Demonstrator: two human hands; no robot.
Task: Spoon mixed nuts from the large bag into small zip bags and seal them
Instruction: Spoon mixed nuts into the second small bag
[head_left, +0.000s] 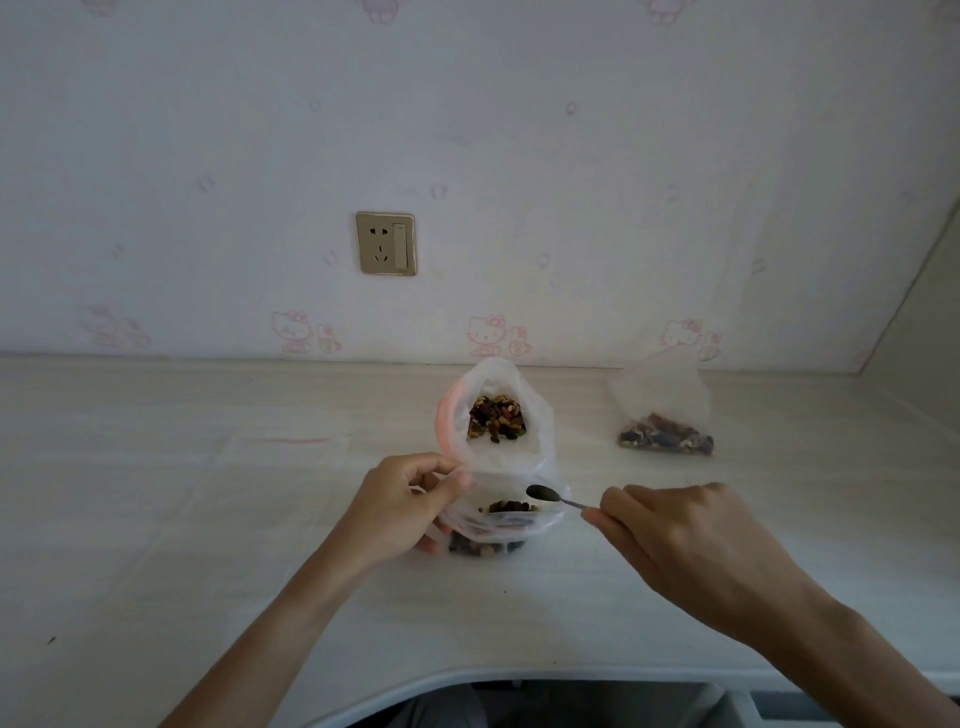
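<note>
A person's two bare arms reach forward over a pale, smooth table (156, 519) that meets a wall papered in faint pink cartoon cats.

On the left, the left hand (400, 506) curls its fingers and thumb around the rim of a small zip bag (498, 525), pinching the thin clear plastic so the mouth stays spread. The bag rests on the table, soft and crumpled, with a low layer of dark and tan mixed nuts (506, 506) visible inside.

Directly behind it, farther from the person and touching it, stands the large bag (493, 415). It is translucent white film with a pink edge on its left side, upright, its mouth gaping toward the camera and showing a mound of nuts.

To the right of the small bag, the right hand (691, 530) pinches the end of a slim dark metal spoon (550, 496). The spoon's long axis runs nearly level from right to left, and its oval bowl, which looks empty, hovers at the right rim of the small bag. The large bag's opening lies just beyond and slightly left of the bowl, so the right hand is the one placed to scoop next.

Far right, well apart, a filled small bag (665, 415) sits near the wall; whether it is sealed cannot be told.
</note>
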